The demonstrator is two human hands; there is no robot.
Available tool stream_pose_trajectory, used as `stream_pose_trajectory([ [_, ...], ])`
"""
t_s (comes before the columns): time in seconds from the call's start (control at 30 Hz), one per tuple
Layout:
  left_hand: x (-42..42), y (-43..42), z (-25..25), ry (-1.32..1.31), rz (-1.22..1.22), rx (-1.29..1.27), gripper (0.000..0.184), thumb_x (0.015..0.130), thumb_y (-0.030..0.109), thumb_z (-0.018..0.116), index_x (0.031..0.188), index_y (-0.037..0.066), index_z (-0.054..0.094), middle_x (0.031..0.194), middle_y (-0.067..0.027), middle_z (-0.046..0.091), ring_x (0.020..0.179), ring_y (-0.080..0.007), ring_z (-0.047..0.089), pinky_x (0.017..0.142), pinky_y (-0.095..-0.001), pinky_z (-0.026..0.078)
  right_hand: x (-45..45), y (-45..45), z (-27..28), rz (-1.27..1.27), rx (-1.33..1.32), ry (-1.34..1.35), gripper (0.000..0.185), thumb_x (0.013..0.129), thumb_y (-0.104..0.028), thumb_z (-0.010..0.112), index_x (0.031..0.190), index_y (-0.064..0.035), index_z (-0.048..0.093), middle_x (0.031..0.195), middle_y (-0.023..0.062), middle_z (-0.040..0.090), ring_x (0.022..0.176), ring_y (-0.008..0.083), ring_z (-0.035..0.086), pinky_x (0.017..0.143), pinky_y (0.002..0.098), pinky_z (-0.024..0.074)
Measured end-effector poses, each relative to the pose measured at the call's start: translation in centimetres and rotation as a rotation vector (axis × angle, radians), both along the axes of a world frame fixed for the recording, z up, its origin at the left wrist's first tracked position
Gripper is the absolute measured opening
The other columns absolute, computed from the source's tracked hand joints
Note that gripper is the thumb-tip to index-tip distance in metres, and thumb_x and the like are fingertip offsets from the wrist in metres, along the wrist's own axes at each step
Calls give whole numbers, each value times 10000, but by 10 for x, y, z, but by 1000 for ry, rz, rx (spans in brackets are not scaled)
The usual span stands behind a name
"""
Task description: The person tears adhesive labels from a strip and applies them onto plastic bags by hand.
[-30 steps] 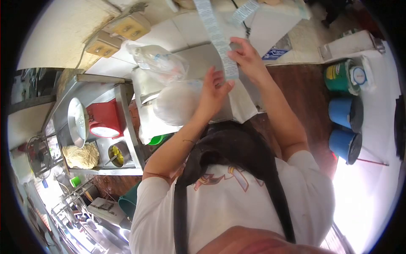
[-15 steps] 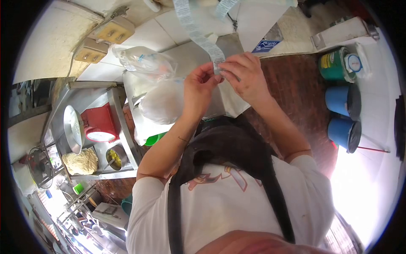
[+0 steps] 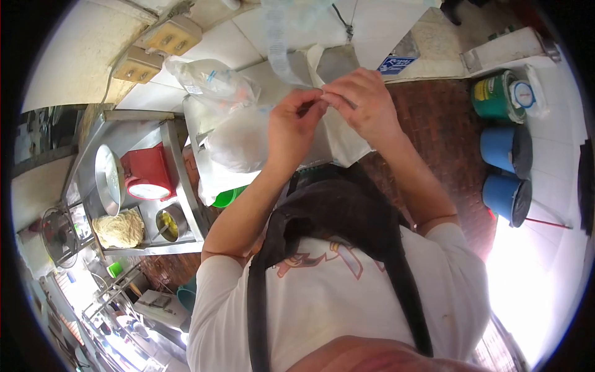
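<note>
My left hand (image 3: 292, 127) and my right hand (image 3: 364, 102) meet above a metal-topped table (image 3: 273, 77), fingertips pinched together. Whatever sits between the fingertips is too small and hidden to make out. Just behind them hangs a long printed paper strip (image 3: 279, 46), blurred, its lower end close to my left fingers; I cannot tell whether it touches them. To the left lie a clear plastic bag (image 3: 214, 84) with something reddish inside and a rounded, whitish filled bag (image 3: 238, 146). A pale sheet or bag (image 3: 350, 139) lies below my right hand.
On the left, a metal shelf (image 3: 195, 217) holds a red container (image 3: 147, 170), a metal bowl (image 3: 108, 177), a pale noodle-like heap (image 3: 121, 229) and a pot (image 3: 170, 224). Blue buckets (image 3: 499, 149) and a green bucket (image 3: 493, 96) line the right wall. Sockets (image 3: 173, 36) are upper left.
The printed strip has shifted up and left and blurred; its end no longer shows between my fingertips. My hands stay pinched together at nearly the same place.
</note>
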State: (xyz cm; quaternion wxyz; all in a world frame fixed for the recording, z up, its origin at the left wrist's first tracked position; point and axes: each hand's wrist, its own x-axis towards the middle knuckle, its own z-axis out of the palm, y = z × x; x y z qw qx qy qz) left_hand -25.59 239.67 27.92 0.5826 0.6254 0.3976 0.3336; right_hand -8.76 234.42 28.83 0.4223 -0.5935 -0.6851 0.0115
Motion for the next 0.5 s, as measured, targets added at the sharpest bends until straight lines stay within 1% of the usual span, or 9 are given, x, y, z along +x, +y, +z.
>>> stream_pose_trajectory([
  [0.07, -1, 0, 6, 48, -2, 34, 157, 922, 16, 678, 1063, -54, 677, 927, -85, 718, 842, -136, 692, 782, -268, 555, 1, 1, -1, 3, 8, 46, 176, 828, -224, 753, 966, -117, 734, 907, 14, 702, 900, 235, 614, 832, 384, 439],
  [0.27, -4, 2, -4, 62, -12, 51, 169, 922, 34, 686, 1062, -61, 674, 918, -81, 717, 837, -127, 690, 754, -257, 540, 2, 0, 4, 53, -51, 9, 140, 842, -204, 747, 947, -119, 712, 911, 15, 702, 890, 238, 612, 817, 387, 442],
  [0.37, -2, 2, -3, 31, -19, 41, 148, 920, 30, 688, 1045, -48, 683, 898, -63, 704, 826, -121, 682, 758, -253, 539, 2, 0, 2, 35, -53, 16, 135, 844, -201, 747, 946, -119, 713, 915, 15, 699, 884, 241, 608, 807, 387, 438],
  [0.5, -3, 3, -2, 67, -19, 96, 116, 915, 18, 689, 1018, -33, 697, 887, -45, 684, 816, -116, 670, 758, -257, 532, 3, 2, 1, 35, -63, 37, 142, 837, -202, 754, 946, -122, 712, 920, 15, 692, 889, 244, 605, 796, 389, 432],
])
